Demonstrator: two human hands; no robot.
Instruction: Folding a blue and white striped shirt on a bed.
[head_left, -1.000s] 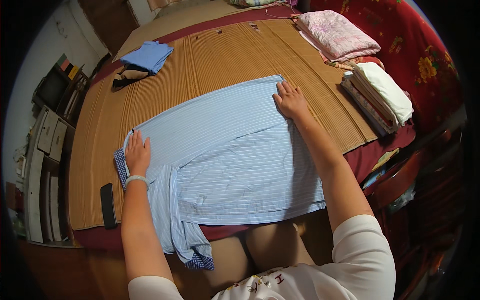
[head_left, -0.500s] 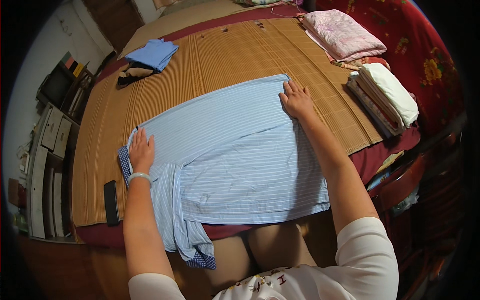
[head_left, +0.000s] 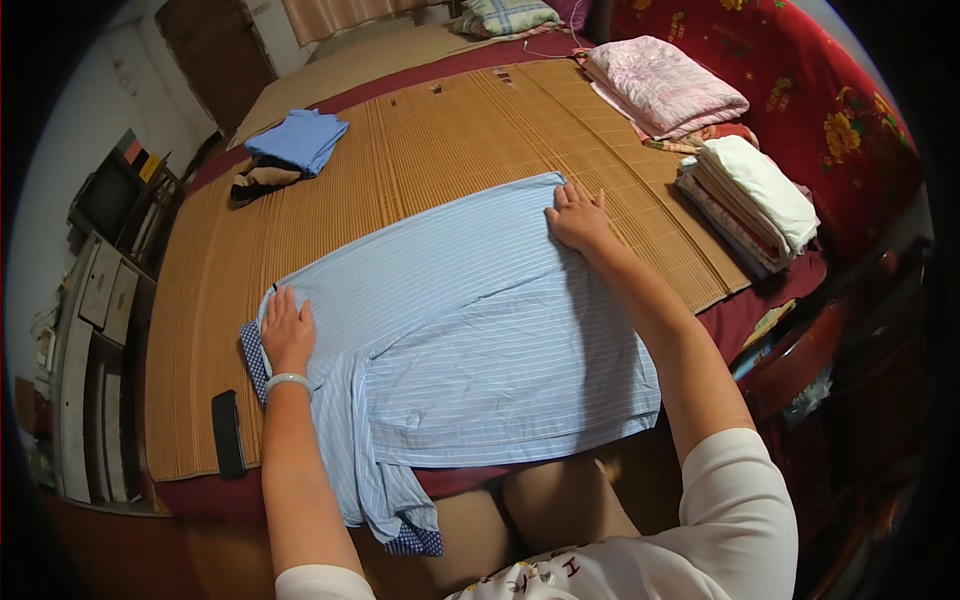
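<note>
Currently the light-blue striped shirt lies spread flat on the bamboo mat, one sleeve hanging off the near edge. Left hand rests palm-down, fingers extended, on the shirt's left end near the collar; grips nothing. Right hand presses flat on the far right corner, also holding nothing. Black phone lies on the mat just left of the left forearm. Folded blue cloth sits well apart, far left; folded stacks at right.

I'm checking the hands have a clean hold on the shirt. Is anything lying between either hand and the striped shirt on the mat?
Nothing visible does. The left hand lies flat on the striped shirt near its collar end, and the right hand presses its far corner. The phone lies apart on the mat, to the left.
</note>
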